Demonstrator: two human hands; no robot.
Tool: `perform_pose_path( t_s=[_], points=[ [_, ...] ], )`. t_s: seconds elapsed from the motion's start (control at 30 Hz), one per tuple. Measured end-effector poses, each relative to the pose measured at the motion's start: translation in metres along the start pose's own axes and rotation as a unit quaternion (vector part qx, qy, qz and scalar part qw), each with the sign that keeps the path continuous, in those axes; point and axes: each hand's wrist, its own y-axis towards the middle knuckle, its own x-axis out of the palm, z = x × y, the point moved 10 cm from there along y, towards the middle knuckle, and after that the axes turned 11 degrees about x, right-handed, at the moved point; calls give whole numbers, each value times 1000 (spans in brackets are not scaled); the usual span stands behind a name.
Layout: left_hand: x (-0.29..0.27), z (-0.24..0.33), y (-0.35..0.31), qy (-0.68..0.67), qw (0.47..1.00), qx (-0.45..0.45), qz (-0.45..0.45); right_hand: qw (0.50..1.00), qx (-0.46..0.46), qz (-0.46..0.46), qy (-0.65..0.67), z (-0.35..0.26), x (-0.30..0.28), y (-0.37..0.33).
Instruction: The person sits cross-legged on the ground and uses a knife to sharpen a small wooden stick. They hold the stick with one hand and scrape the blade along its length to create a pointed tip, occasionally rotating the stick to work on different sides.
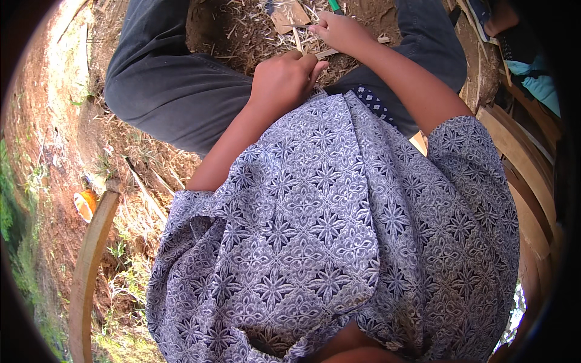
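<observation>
My left hand [283, 77] is closed in front of my lap. A thin pale wooden stick [298, 40] juts from its fist, pointing away from me. Farther off and to the right, my right hand [342, 33] is closed around a knife, whose narrow dark blade [296, 25] reaches left across the stick's far end. The knife's grip is mostly covered by the fingers. Just beyond that hand shows a green piece [334, 5]; whether it belongs to the knife I cannot tell. A flat brown wood piece [290, 15] lies on the ground beneath the blade.
Curled wood shavings [242, 24] litter the soil between my bent legs. On the left stand a curved-looking wooden beam [94, 266] and an orange object [85, 204]. Long planks [523, 163], a turquoise cloth [538, 81] and part of another person's limb [501, 21] are at right.
</observation>
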Motion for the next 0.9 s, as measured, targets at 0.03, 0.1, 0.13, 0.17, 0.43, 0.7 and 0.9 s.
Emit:
perform_pose_path(
  t_s=[0.03,0.1,0.13,0.17,0.43,0.7,0.9],
  points=[
    [1,0,0,7,1000,-4,-3,1000,2,8,9,1,2,9],
    [2,-1,-1,13,1000,-14,-9,1000,-3,13,20,5,-5,13],
    [1,-2,-1,11,1000,-22,-13,1000,-5,15,25,3,-11,10],
    [1,-1,-1,9,999,-28,-17,999,-4,10,37,3,-14,4],
    [-5,2,2,-5,999,-18,-28,995,-39,-75,53,-19,-31,-51],
    [-4,1,-1,-7,999,-15,-28,998,-7,-64,17,-23,-28,-58],
    [2,-13,-3,7,997,-55,-50,998,7,-7,65,-27,-20,-50]
  ],
)
